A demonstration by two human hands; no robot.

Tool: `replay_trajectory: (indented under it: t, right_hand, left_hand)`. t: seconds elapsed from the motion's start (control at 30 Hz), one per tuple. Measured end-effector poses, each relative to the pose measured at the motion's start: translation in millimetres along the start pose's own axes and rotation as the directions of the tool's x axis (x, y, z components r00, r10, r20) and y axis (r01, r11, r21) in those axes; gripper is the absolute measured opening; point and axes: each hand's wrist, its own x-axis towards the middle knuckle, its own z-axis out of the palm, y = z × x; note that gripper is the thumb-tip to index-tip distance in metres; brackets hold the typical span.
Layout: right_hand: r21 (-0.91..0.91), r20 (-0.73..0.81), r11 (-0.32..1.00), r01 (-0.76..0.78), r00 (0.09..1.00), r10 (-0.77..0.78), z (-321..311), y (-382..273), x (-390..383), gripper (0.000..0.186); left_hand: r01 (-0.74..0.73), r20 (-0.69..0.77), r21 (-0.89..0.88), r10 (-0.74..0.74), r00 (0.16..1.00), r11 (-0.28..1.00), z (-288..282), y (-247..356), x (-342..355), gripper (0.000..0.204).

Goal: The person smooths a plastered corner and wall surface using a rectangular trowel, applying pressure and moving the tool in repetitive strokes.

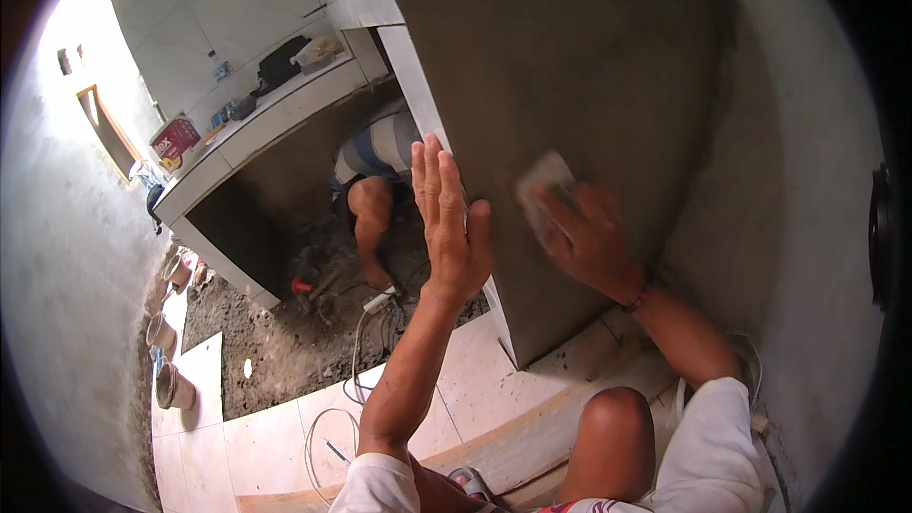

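Panel (579,47), upright, dark coat over nearly all of visible face; looks mostly even, so bulk prob. done, maybe only touch-up smoothing left (my guess). R hand (594,239): fingers on a pale pad (545,174) at panel face, nearer its L edge. L hand (452,233): empty, fingers straight & close together, thumb apart, by white edging (418,85) (touching or not, can't tell). Pad blurred, underside hidden; panel top cut off. Co-worker (380,147) beyond, head hidden.
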Motion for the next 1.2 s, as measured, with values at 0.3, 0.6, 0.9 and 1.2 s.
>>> replay_trajectory:
  t: [0.3,0.6,0.9,1.2]
  right_hand:
    - [0.217,-0.454,0.976,-0.019,0.883,0.118,-61.4,58.5,165.7,0.042]
    - [0.017,-0.178,1.0,0.012,0.984,-0.008,-38.2,3.0,80.7,0.049]
    - [0.155,-0.493,0.987,0.049,0.87,0.034,-104.8,-1.8,224.7,0.039]
    - [0.033,-0.224,0.999,-0.011,0.974,0.018,-14.7,-65.0,96.8,0.051]
  left_hand:
    - [-0.02,0.034,0.048,0.019,0.999,0.999,-2.0,-1.5,1.8,0.063]
    - [-0.058,0.019,0.01,0.057,0.998,0.998,-0.6,-9.4,-1.2,0.063]
    - [-0.013,0.041,-0.017,0.014,0.999,1.0,-4.6,-4.8,-2.6,0.062]
    - [-0.005,-0.097,-0.19,-0.014,0.995,0.982,-24.6,-18.3,3.6,0.063]
